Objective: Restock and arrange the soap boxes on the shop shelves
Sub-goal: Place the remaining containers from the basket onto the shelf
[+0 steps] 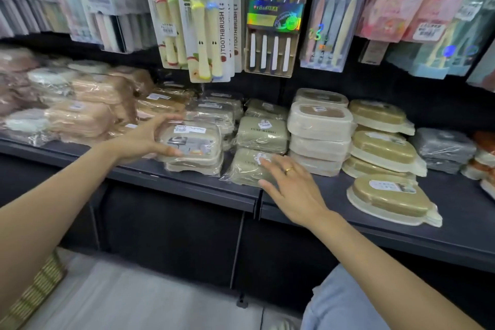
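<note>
Dark shelf [187, 190], front edge, stocked w/ wrapped soap boxes. L hand [144, 139]: thumb and fingers curled round the left end of a beige soap box [194, 142], which sits atop a 2nd box of same type, nr shelf front. R hand [292, 190]: fingers straight and spread, resting flat on a green soap box [246, 169] at shelf edge, gripping nothing; gold ring [288, 169] on one finger. Behind it, 2nd green box [262, 134]. To the right: stack of cream boxes [318, 131], then stacked olive oval boxes [385, 147], one oval box [393, 198] apart at front. Pink boxes [80, 112] far left, blurred. Toothbrush packs [203, 21] hang above.
</note>
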